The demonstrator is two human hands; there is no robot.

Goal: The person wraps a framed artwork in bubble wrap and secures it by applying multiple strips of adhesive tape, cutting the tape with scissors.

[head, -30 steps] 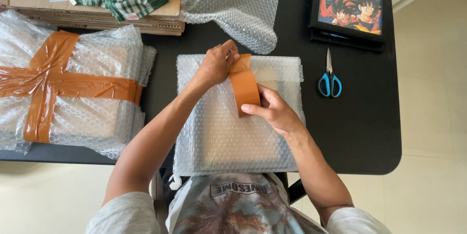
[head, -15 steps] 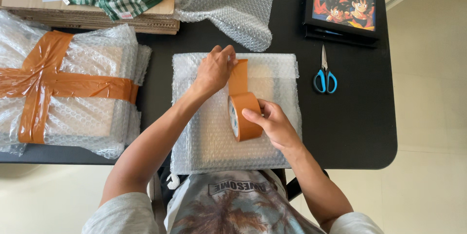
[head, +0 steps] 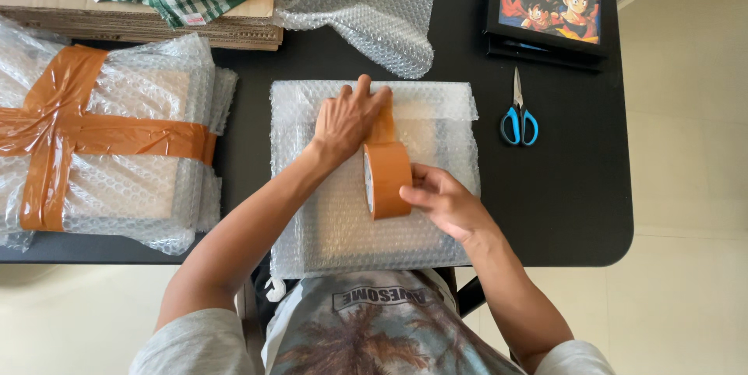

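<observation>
Head view: the left hand (head: 347, 119) presses tape flat on the bubble-wrapped parcel (head: 335, 219) while the right hand (head: 444, 203) grips the tape roll (head: 387, 180). Pulled crooked, the strip could wrinkle or stick askew.

2 bubble-wrapped packages: taped bundle (head: 109, 137) left, flat parcel (head: 374, 180) centre.

1. My right hand (head: 448, 202) has pulled the brown tape roll (head: 387, 180) closer to me.
2. The tape strip (head: 382, 127) on the bubble-wrapped package (head: 343, 219) got longer.
3. My left hand (head: 347, 119) slid a bit left.
</observation>
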